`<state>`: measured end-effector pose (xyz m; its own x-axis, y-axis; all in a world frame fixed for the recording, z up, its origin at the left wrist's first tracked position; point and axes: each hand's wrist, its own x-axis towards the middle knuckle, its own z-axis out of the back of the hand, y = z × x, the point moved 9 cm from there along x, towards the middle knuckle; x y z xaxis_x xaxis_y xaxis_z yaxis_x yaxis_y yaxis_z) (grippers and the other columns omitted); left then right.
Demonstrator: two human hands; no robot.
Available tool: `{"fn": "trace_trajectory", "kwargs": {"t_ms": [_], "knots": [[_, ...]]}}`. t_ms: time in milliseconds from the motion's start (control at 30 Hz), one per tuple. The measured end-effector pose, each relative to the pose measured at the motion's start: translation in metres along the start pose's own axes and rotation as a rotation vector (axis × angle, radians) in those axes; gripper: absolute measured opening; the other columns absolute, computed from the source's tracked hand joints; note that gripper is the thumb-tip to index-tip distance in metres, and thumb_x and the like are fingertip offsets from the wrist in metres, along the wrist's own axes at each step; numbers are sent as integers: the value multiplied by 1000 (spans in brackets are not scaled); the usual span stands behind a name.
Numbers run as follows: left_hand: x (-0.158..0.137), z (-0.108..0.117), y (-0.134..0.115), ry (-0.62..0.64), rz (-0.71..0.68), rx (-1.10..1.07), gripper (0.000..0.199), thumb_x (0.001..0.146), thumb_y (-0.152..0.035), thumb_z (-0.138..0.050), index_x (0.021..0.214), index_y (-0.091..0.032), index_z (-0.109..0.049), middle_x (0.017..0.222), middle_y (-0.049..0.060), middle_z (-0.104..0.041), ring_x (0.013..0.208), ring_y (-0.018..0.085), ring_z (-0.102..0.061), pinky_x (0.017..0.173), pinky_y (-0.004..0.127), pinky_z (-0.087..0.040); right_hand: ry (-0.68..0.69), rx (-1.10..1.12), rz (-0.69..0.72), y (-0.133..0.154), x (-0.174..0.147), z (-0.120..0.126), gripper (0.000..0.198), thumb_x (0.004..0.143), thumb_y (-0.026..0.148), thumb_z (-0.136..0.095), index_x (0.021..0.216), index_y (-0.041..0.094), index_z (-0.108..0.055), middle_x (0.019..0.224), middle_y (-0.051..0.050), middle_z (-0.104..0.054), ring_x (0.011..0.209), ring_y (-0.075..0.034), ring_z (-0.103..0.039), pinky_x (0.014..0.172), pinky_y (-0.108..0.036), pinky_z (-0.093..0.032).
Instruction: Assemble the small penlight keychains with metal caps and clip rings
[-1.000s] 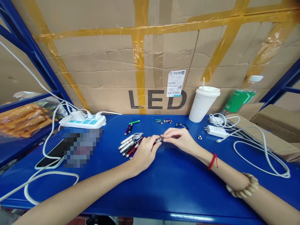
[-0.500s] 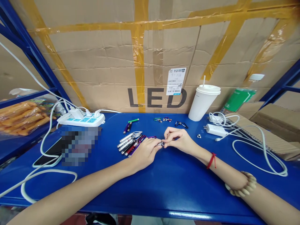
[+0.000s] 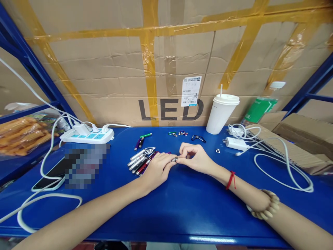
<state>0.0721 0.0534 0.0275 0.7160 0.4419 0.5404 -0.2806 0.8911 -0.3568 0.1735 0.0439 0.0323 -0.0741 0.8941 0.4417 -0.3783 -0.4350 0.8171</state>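
Observation:
My left hand [image 3: 156, 169] is closed around a small pen-shaped metal tube, with only its silvery end [image 3: 174, 159] showing past the fingers. At that end my right hand [image 3: 195, 158] has thumb and forefinger pinched together; whether a tiny part sits between them is hidden. Beside and partly behind the left hand lies a bunch of pen-shaped metal tubes [image 3: 139, 160] in silver, black, red and purple, some with clips. Farther back rest a green tube [image 3: 145, 135], a purple tube [image 3: 136, 144] and a black tube [image 3: 141, 142].
Small clips and rings [image 3: 182, 133], black carabiners [image 3: 199, 138] and a tiny metal piece [image 3: 218, 150] lie on the blue table [image 3: 166, 215]. A white cup [image 3: 221, 116], a bottle [image 3: 261, 106] and a charger [image 3: 235, 143] stand right; a power strip [image 3: 88, 136] and phone [image 3: 49, 178] left.
The whole view has shifted slightly, so most things appear a little farther left. Both hands stay together at the tube's end, with the right fingers slightly changed in pose.

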Motion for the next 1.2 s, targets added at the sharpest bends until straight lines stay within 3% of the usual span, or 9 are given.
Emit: {"fn": "trace_trajectory", "kwargs": {"t_ms": [267,467,733,867,1000,1200], "knots": [[3,-4,6,56,106,-1,29,87,-33,-34,99,-23,-59,101,0,-66,86,12,-58,80,27,-43,-42,-19,-39,-5,3,3,30,67,32,-70,54,11,-53,66,-2,-49,58,-8,-45,44,-19,-28],[5,-2,4,64,126,-62,31,87,-30,-34,112,-27,-53,112,-2,-61,96,11,-57,89,28,-43,-67,-72,-11,-3,4,4,31,71,33,-66,54,12,-50,65,-2,-49,58,-8,-45,47,-20,-31],[3,-6,9,88,188,-79,29,88,-31,-32,104,-24,-54,108,-1,-62,96,11,-56,88,28,-44,-67,-73,-35,-5,3,3,35,70,36,-66,52,13,-47,62,-1,-49,57,-8,-45,48,-20,-33],[3,-7,11,101,230,-88,30,88,-33,-30,104,-23,-53,107,0,-62,96,13,-56,88,29,-43,-79,-69,-35,-5,4,6,29,66,34,-71,57,12,-54,63,-1,-50,55,-7,-45,48,-20,-35],[4,-5,14,77,260,-154,30,88,-35,-29,102,-24,-53,105,-1,-62,96,12,-56,88,27,-42,-67,-19,-63,-8,5,7,24,65,31,-71,76,12,-62,71,-2,-56,55,-7,-48,47,-19,-37],[3,-6,17,94,289,-181,30,89,-34,-28,100,-24,-54,104,-1,-61,97,12,-55,88,28,-41,-62,-11,19,-2,5,9,18,69,30,-69,77,14,-69,80,-6,-58,61,-9,-51,47,-20,-37]]}}
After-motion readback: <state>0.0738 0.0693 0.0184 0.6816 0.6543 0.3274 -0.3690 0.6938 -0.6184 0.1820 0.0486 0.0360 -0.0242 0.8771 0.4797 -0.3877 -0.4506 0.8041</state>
